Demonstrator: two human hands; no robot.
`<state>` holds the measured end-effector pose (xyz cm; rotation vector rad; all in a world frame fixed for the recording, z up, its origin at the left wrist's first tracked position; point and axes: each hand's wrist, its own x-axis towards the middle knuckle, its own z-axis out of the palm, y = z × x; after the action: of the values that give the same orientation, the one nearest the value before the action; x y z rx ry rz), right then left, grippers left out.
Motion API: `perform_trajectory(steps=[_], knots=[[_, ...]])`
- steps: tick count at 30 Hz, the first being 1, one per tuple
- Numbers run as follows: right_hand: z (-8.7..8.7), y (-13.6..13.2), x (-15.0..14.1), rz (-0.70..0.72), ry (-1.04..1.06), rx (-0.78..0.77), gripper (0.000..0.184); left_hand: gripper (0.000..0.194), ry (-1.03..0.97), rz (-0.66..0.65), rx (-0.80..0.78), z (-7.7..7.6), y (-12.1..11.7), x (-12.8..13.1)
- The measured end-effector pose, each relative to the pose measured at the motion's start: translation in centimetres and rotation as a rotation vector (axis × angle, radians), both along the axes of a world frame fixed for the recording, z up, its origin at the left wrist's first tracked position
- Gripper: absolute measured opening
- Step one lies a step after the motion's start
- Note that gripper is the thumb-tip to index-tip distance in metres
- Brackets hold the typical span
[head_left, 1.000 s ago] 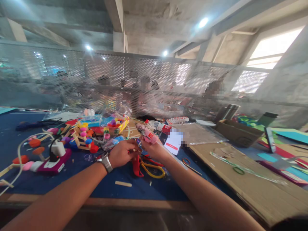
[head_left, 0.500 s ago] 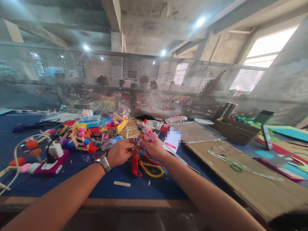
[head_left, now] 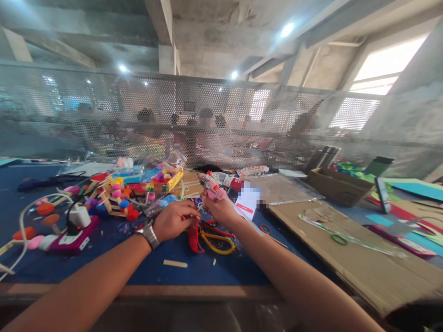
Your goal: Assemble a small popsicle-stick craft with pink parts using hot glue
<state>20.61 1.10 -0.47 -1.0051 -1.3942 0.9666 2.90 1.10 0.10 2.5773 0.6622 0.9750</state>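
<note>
A pink glue gun is gripped in my right hand, above the middle of the blue table. My left hand, with a metal-banded watch on its wrist, is close to its left side. The left fingers are curled together; whatever is between them is too small to make out. Just below both hands lie a red handle-like piece and a yellow loop. A flat wooden stick rests nearer the table's front edge.
Left stands a purple power strip with a white plug and cables, beside colourful stick-and-pompom pieces. A plastic bottle lies behind my right hand. Cardboard and an open box are at right. A perforated screen runs behind.
The glue gun in my right hand has shifted slightly and turned a little. My left hand has stayed nearly in place, its fingers slightly apart from the right hand.
</note>
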Motion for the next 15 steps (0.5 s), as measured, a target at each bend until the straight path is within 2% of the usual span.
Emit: perform_trajectory(steps=[9, 15], knots=[[0.1, -0.14, 0.02, 0.078, 0.225, -0.073, 0.033, 0.012, -0.045, 0.028, 0.008, -0.01, 0.18, -0.06], [-0.02, -0.35, 0.1, 0.144, 0.218, -0.032, 0.033, 0.012, -0.051, 0.045, 0.011, -0.01, 0.11, -0.01]])
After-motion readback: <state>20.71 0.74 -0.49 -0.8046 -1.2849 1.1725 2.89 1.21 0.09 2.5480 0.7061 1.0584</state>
